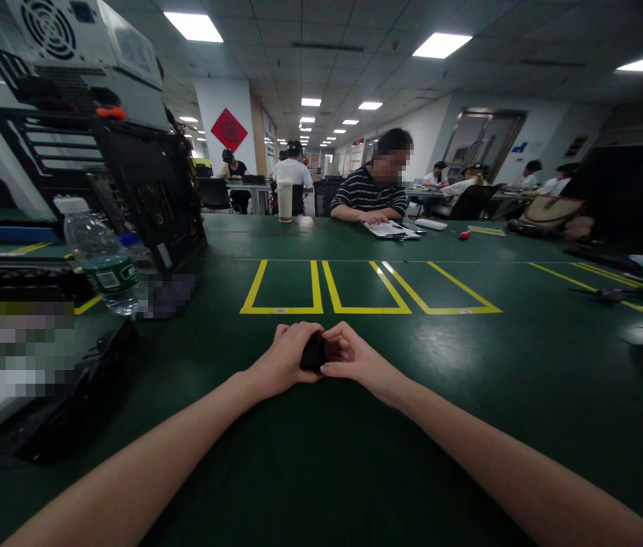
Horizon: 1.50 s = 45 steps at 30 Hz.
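Both my forearms rest on a dark green table (470,365). My left hand (287,355) and my right hand (353,355) meet in front of me, fingers curled, gripping a small black object (315,352) between them. Most of the object is hidden by my fingers, so I cannot tell what it is. Just beyond my hands, yellow tape outlines (356,289) mark boxes on the table.
A water bottle (99,258) and an opened computer case (128,167) stand at the left, a black keyboard (64,403) nearer me. Across the table a person in a striped shirt (370,197) sits over papers (393,229); a white cup (285,200) stands nearby. Tools (623,292) lie at the right.
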{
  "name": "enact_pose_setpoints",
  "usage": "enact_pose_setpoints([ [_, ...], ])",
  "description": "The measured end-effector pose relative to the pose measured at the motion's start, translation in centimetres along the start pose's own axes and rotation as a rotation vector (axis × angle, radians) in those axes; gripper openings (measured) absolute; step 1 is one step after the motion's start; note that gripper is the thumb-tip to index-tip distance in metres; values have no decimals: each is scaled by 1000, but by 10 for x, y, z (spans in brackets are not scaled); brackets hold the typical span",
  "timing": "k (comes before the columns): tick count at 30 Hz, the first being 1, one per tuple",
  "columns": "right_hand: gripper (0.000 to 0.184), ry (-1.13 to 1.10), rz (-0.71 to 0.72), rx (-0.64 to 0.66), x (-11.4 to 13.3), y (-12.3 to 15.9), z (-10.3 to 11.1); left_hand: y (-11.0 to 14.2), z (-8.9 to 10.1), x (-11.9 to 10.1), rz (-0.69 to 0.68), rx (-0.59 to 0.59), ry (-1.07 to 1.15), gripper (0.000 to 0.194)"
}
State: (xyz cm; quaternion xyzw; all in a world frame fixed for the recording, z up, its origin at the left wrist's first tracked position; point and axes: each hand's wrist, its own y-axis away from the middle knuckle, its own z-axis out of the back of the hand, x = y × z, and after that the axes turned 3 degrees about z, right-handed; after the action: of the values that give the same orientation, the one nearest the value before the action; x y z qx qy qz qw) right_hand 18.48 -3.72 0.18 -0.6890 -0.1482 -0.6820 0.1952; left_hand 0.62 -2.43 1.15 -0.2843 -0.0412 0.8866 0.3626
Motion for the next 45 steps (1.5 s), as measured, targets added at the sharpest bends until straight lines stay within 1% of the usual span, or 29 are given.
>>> enact_pose_setpoints([
  [4, 24, 25, 5, -57, 0, 0, -3, -1, -5, 4, -3, -35, -6, 53],
  [8, 33, 43, -33, -90, -2, -3, -2, 0, -5, 4, -6, -62, -2, 54],
  [10, 34, 35, -51, -79, -2, -3, -1, 0, -3, 2, -14, -25, 6, 53],
  [12, 32, 15, -54, -49, -3, -3, 0, 1, -1, 1, -14, -15, 8, 52],
  [15, 36, -22, -34, -13, -2, -2, 0, -1, -4, 3, -7, -30, -2, 52],
  [17, 37, -35, -8, -14, -2, -1, -1, -2, -7, 6, -7, -49, -15, 54],
  [20, 27, -20, 23, -49, -2, -1, -3, -3, -11, 9, -20, -76, -26, 56],
  [22, 23, -2, 18, -73, -3, -1, -4, -3, -11, 9, -25, -67, -24, 56],
  [27, 33, 32, -24, -94, -7, -4, -2, -1, -10, 8, -15, -66, -9, 55],
  [30, 34, 41, -30, -65, -9, -4, 0, -1, -7, 6, -4, -50, -11, 55],
  [34, 38, 33, 7, -16, -6, -2, 0, -1, -2, 2, 1, -14, -19, 51],
  [36, 37, 36, 11, -19, -4, -1, -1, -1, -1, 1, 3, -9, -17, 51],
  [40, 28, 41, 0, -52, -4, -1, -2, -1, -1, 0, 0, -5, -8, 52],
  [45, 36, 4, -17, -69, -7, -2, -1, -1, -3, 1, 0, -7, -10, 52],
])
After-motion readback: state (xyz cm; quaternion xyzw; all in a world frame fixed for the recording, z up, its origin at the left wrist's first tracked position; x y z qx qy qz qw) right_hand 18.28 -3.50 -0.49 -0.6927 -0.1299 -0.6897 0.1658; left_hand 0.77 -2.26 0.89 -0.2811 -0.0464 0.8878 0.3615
